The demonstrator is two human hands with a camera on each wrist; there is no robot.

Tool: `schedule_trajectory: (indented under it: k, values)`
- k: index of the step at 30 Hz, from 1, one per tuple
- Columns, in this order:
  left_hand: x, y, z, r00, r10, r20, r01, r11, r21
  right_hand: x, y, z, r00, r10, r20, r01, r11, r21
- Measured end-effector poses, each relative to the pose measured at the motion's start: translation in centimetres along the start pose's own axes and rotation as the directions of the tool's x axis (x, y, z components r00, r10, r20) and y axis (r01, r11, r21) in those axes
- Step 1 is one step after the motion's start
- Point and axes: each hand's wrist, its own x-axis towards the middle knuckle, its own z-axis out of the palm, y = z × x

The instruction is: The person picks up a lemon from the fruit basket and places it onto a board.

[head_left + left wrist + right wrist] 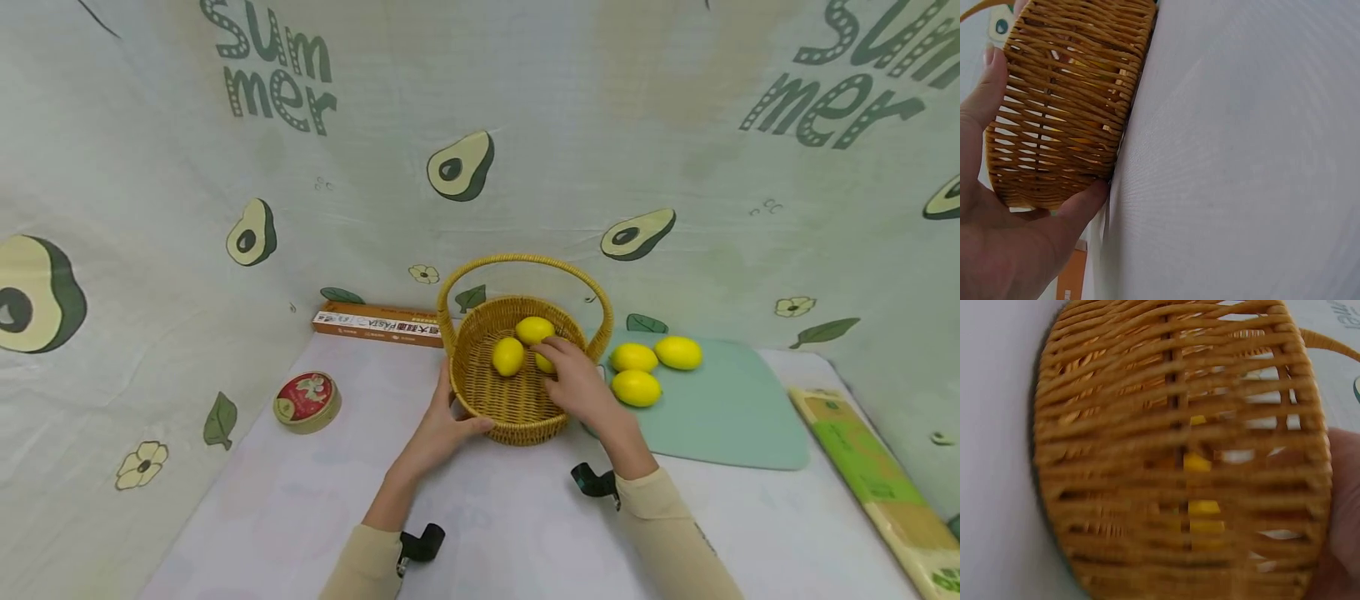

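Note:
A round wicker basket (517,406) with a tall handle stands on the table. In the head view, my left hand (441,423) grips its near left side, thumb at the front rim and fingers along the wall. The left wrist view shows the left hand (1016,231) spread around the woven basket wall (1066,112). My right hand (581,383) reaches over the basket's right rim, its fingers around a lemon (545,363) that they partly hide. Two more lemons lie inside, one at the back (534,330) and one at the left (509,357). In the right wrist view, weave covers most of the right hand (1342,519).
Three lemons (636,388) lie on a green cutting board (735,408) to the right. A pasta box (375,325) lies behind the basket at left, a round red-topped tin (307,402) nearer. A long green-and-tan packet (870,467) runs along the right edge.

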Motion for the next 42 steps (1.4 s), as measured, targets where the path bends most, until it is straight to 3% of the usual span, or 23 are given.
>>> schedule_trajectory:
  k: [4, 9, 15, 30, 36, 42]
  values:
    - [0.0, 0.1, -0.2, 1.000, -0.002, -0.014, 0.002, 1.000, 0.003, 1.2, -0.6, 0.6, 0.999, 0.010, -0.035, -0.010, 1.000, -0.014]
    - [0.0, 0.8, -0.1, 0.999, 0.022, 0.031, -0.021, 0.999, -0.027, 1.7, -0.4, 1.1, 0.996, 0.050, -0.069, -0.056, 0.994, -0.089]
    - [-0.5, 2.7, 0.2, 0.997, 0.024, 0.068, -0.020, 0.998, -0.057, 1.5, -0.1, 1.2, 0.996, 0.068, -0.052, -0.076, 0.983, -0.167]
    - [-1.1, 3.0, 0.2, 0.999, -0.006, 0.036, 0.007, 0.999, -0.034, 1.2, -0.4, 1.5, 0.998, 0.056, 0.009, -0.054, 0.982, -0.182]
    - [-0.7, 2.0, 0.3, 1.000, -0.013, 0.023, 0.013, 0.999, -0.031, 1.1, -0.4, 1.0, 1.000, 0.007, 0.020, -0.004, 0.990, -0.142]
    - [-0.2, 0.4, 0.5, 1.000, 0.019, -0.004, -0.019, 1.000, -0.008, 0.9, -0.4, 0.9, 1.000, -0.012, 0.023, 0.014, 0.996, -0.093]
